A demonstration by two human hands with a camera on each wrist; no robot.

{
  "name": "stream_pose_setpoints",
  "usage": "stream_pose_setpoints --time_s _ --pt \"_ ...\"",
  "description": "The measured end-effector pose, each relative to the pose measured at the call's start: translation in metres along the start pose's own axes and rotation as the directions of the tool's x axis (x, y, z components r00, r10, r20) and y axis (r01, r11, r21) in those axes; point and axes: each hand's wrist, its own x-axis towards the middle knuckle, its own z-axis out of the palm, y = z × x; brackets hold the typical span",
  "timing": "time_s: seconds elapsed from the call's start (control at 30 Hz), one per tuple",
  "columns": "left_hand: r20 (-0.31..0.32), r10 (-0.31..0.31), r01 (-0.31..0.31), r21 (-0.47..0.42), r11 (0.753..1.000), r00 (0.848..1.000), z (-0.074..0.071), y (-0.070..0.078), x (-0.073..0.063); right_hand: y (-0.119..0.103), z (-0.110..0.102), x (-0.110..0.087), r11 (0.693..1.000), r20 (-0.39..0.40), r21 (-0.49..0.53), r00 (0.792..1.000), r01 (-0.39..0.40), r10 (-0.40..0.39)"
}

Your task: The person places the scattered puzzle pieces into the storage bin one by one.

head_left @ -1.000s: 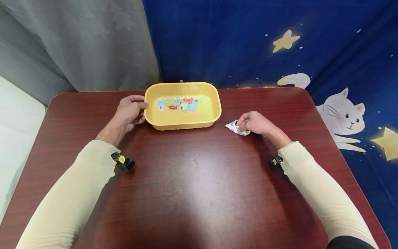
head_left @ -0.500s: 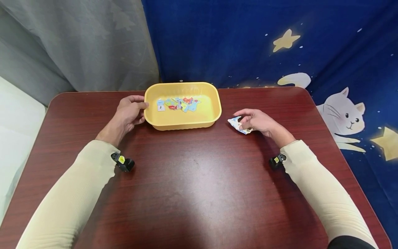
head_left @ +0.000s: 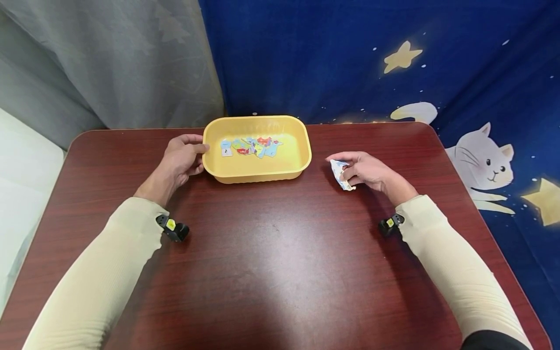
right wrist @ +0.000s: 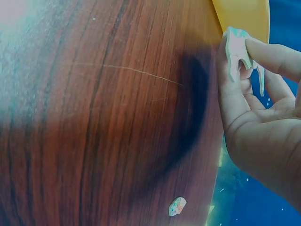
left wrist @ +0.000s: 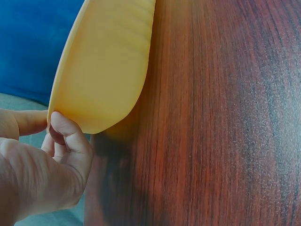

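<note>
A yellow plastic basin (head_left: 245, 171) stands near the table's back edge, with several colourful map-shaped puzzle pieces (head_left: 259, 147) lying on its bottom. My left hand (head_left: 179, 158) grips the basin's left end, its thumb on the rim, as the left wrist view also shows. To the right of the basin, my right hand (head_left: 365, 171) pinches a pale puzzle piece (head_left: 339, 172) with blue patches and an irregular outline. In the right wrist view this piece is between thumb and fingers, above the table. A small loose piece (right wrist: 178, 206) lies on the table there; the head view does not show it.
The dark red wooden table (head_left: 262, 253) reaches from the basin toward the body. A grey curtain (head_left: 131, 63) and a blue curtain (head_left: 315, 58) with stars and a cat hang behind it. Cameras are strapped to both wrists.
My right hand has picked the pale puzzle piece up from the table and turned it more upright, moving slightly right. The left hand and the basin have stayed in place.
</note>
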Motion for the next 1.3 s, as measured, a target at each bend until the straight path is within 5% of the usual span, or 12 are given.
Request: stream_pose_setpoints --time_s 0.5,0.73,1.3 --pt "-0.002 0.004 -0.004 -0.005 1.000 1.000 -0.001 -0.001 -0.001 -0.005 -0.006 -0.001 0.966 -0.064 0.250 0.997 0.059 -0.044" --pt "0.005 0.007 -0.007 -0.007 1.000 1.000 -0.001 0.000 -0.001 -0.006 -0.012 0.000 0.902 -0.079 0.420 0.994 0.096 -0.069" --pt "-0.001 -0.001 0.001 -0.001 1.000 1.000 0.000 0.000 -0.001 -0.037 -0.017 0.001 0.755 -0.100 0.649 0.994 0.095 -0.039"
